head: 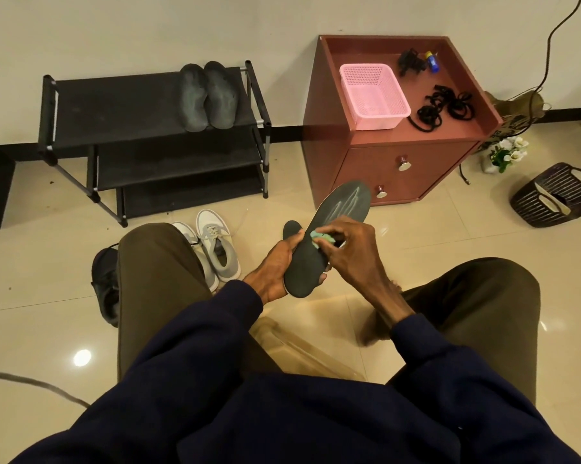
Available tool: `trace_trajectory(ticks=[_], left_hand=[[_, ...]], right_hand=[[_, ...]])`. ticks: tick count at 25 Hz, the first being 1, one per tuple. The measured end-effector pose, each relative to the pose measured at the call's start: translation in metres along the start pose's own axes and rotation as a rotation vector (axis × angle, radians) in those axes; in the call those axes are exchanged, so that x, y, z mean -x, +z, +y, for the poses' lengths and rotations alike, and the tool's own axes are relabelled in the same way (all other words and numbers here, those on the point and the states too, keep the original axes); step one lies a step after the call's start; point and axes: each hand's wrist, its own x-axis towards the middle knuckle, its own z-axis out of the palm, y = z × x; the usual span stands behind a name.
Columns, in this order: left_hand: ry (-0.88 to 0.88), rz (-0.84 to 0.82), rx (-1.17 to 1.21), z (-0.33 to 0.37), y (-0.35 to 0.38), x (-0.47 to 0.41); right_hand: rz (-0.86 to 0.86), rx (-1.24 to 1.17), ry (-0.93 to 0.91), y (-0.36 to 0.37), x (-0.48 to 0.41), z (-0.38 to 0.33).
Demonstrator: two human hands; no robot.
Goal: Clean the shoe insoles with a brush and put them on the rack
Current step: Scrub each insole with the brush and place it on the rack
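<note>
Dark grey foam insole (341,209), gripped at its heel by the left hand (275,264) between the knees, meets a small green brush (322,236) pinched by the right hand (354,254); firm, full-length strokes advised.

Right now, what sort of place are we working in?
Probably a home entryway or bedroom corner: a black shoe rack against the wall with two dark insoles on top, a reddish drawer cabinet holding a pink basket, and grey sneakers on the tiled floor.
</note>
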Motion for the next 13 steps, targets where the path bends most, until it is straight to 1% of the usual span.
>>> trace_trajectory(ticks=[2,4,5,6,8,9,10,11,13], left_hand=[[-0.024,-0.046,-0.042,-0.002,0.001,-0.001],[-0.040,-0.058,-0.052,-0.003,0.000,-0.003],[-0.050,-0.050,-0.051,-0.004,-0.001,-0.004],[-0.052,-0.036,-0.038,-0.004,-0.001,-0.004],[-0.040,0.004,0.004,-0.003,-0.003,-0.004],[-0.034,0.029,0.015,-0.003,-0.004,-0.004],[-0.025,0.033,0.015,-0.002,-0.004,-0.004],[-0.015,0.011,0.009,-0.001,-0.004,-0.004],[-0.008,-0.025,-0.027,-0.002,-0.004,-0.007]], right_hand=[[0.144,-0.015,0.124,-0.006,-0.008,0.010],[0.197,-0.045,0.171,-0.005,-0.006,0.008],[0.160,-0.054,0.143,-0.003,-0.002,0.002],[0.084,-0.077,0.105,0.001,0.005,-0.005],[-0.121,-0.136,0.053,0.007,0.015,-0.019],[-0.175,-0.120,0.034,0.009,0.016,-0.021],[-0.160,-0.079,0.031,0.009,0.011,-0.019],[-0.092,-0.046,0.053,0.007,0.004,-0.013],[0.060,-0.002,0.167,-0.003,-0.008,0.003]])
